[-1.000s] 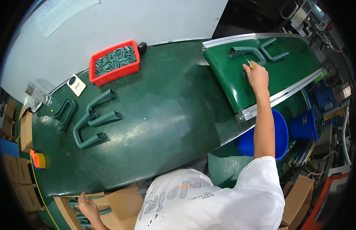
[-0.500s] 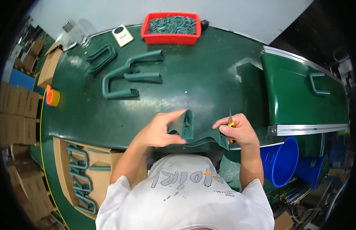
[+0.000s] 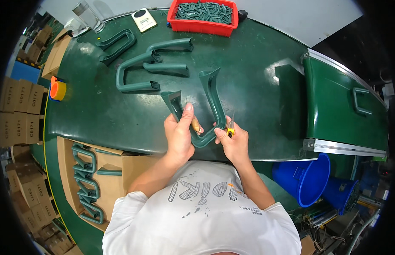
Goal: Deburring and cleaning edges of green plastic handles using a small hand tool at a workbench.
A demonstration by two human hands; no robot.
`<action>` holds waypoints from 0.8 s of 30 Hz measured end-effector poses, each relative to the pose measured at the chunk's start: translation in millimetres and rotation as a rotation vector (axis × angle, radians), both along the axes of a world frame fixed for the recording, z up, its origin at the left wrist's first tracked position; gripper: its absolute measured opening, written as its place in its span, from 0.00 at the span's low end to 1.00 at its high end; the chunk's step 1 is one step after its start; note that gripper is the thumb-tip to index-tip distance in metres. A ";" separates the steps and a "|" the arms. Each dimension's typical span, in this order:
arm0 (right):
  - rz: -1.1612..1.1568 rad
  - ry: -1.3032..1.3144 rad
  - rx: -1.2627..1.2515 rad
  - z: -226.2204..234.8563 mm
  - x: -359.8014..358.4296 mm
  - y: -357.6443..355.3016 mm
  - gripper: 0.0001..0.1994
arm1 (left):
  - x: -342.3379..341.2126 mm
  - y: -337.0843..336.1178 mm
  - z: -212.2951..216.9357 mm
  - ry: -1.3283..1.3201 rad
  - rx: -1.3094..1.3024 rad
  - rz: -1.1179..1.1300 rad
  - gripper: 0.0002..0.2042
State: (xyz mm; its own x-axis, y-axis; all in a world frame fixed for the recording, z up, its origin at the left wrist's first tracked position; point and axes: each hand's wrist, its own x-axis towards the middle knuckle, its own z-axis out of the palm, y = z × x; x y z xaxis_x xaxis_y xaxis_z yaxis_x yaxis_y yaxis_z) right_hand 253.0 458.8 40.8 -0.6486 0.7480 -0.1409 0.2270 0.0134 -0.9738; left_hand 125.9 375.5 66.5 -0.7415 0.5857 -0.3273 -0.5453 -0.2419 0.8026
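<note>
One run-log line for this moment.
left hand: holds green U-shaped part | right hand: on part, holding small knife | over green table

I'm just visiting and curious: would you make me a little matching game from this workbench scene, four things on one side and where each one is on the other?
Things:
1. red bin
2. blue bucket
3. orange roll
4. green U-shaped part

Places:
a. table's left edge
b. in both hands
c. table's far edge
d. beneath the conveyor's end, lower right

Pairs: 1-c, 2-d, 3-a, 4-b
</note>
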 end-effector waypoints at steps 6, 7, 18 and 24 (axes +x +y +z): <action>-0.100 0.097 -0.287 -21.0 -3.5 -0.2 0.15 | 18.5 7.0 8.7 0.110 -0.040 0.093 0.15; -0.113 0.126 -0.367 -21.3 -4.3 0.6 0.14 | 22.2 7.4 8.6 0.145 -0.048 0.103 0.15; -0.030 -0.077 -0.426 -4.1 -4.7 29.9 0.12 | 32.6 -5.8 -19.4 0.882 0.001 0.068 0.07; -0.089 0.156 -0.746 -15.9 -4.2 -2.6 0.08 | 18.6 -9.3 -21.6 1.041 0.084 0.110 0.08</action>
State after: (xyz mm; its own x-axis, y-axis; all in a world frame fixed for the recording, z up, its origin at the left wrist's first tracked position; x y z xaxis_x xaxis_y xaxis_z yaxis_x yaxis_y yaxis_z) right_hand 248.8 456.2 25.0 -0.6444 0.5408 -0.5406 0.0555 -0.6721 -0.7384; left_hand 144.6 366.3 44.9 -0.6838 0.4896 0.5411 0.4332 -0.3244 0.8409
